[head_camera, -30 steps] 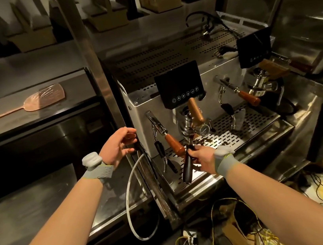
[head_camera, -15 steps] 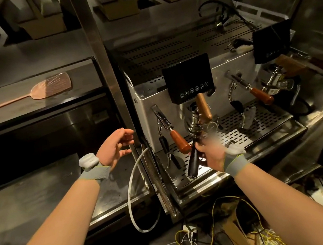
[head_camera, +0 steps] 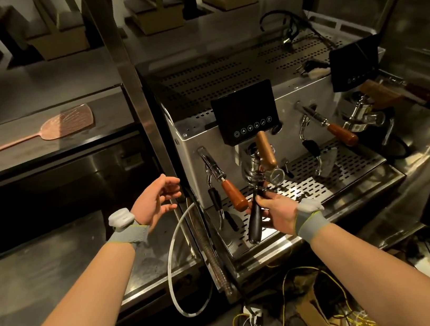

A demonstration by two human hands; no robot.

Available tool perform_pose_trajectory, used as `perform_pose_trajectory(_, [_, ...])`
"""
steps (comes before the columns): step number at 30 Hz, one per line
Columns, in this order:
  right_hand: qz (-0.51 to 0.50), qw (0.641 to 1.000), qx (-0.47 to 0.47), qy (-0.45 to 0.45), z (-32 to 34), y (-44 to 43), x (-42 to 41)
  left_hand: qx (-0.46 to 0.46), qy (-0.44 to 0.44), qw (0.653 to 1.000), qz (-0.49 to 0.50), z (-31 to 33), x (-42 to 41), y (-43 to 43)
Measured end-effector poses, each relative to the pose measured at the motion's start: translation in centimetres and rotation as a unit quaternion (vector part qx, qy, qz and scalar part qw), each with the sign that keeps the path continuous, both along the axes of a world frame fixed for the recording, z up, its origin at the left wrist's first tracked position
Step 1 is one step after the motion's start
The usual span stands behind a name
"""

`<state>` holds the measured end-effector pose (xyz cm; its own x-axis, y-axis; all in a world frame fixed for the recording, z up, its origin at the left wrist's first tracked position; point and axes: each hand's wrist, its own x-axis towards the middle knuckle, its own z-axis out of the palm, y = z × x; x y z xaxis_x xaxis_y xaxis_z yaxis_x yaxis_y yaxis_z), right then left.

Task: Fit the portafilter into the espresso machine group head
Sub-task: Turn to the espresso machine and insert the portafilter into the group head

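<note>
Tangled wires (head_camera: 306, 313) lie on the floor nearest the camera. Above them the right hand (head_camera: 276, 212) has its grip clamped on the black handle of the portafilter (head_camera: 255, 219), which slants up and away to its metal head, seated under the chrome group head (head_camera: 253, 167) of the espresso machine (head_camera: 265, 78). The handle hangs over the perforated drip tray (head_camera: 320, 175). The left hand (head_camera: 156, 202) floats beside the machine's left side, fingers loosely apart, holding nothing. A white hose (head_camera: 172, 257) loops below it. Farther left, a fly swatter (head_camera: 65, 126) rests on a steel desk (head_camera: 40, 148).
</note>
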<state>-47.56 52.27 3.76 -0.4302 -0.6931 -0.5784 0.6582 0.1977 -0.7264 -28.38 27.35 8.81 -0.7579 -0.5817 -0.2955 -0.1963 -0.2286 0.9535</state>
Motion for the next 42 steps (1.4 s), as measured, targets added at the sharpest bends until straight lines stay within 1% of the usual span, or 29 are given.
perform_pose_trajectory(12, [-0.022, 0.998, -0.022, -0.048, 0.0, 0.3, 0.2, -0.006, 0.002, 1.0, -0.006, 0.5, 0.4, 1.2])
perform_pose_trajectory(15, [-0.036, 0.997, -0.022, -0.068, -0.5, 1.0, -1.2, -0.004, 0.003, 1.0, -0.006, 0.5, 0.4, 1.4])
perform_pose_trajectory(18, [0.011, 0.999, 0.04, -0.028, -0.4, 2.3, -4.1, -0.001, 0.001, 1.0, -0.008, 0.3, 0.1, 1.7])
perform_pose_trajectory(20, [0.04, 0.997, 0.056, -0.016, -0.6, 2.6, -5.3, 0.0, 0.0, 1.0, -0.012, 0.1, 0.1, 1.8])
perform_pose_trajectory(31, [0.07, 0.995, 0.061, -0.018, -0.8, 2.9, -6.3, -0.009, 0.0, 1.0, -0.022, -0.4, 0.6, 1.9])
perform_pose_trajectory(38, [0.069, 0.996, 0.054, -0.014, -1.2, 2.9, -6.5, -0.013, 0.004, 1.0, -0.017, -0.3, 0.9, 2.3])
perform_pose_trajectory(42, [0.059, 0.996, 0.063, 0.013, -0.8, 2.9, -5.9, -0.02, 0.021, 0.999, -0.016, 0.3, 0.9, 2.6])
